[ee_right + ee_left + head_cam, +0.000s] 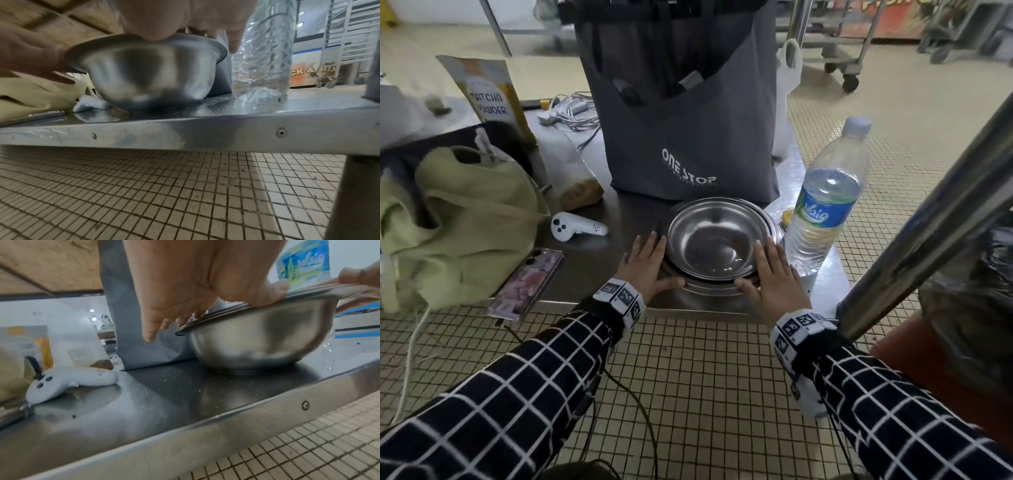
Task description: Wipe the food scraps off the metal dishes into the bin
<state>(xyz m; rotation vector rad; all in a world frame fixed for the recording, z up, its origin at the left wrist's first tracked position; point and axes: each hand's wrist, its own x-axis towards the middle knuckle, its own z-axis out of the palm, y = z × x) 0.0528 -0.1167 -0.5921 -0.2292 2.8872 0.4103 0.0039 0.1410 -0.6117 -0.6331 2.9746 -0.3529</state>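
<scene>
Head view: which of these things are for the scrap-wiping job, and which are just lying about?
Job: bowls, left hand, right hand, black bin bag.
Lying about: tote, bottle, controller, phone, green bag, matcha pouch, cables.

behind: grey tote bag (688, 113) stood close against the stacked metal bowls (714, 236) | right: water bottle (825, 192) just beside the rim – tight gap | left: bare shelf (626, 212) up to the white controller (575, 226) | front: shelf edge open
</scene>
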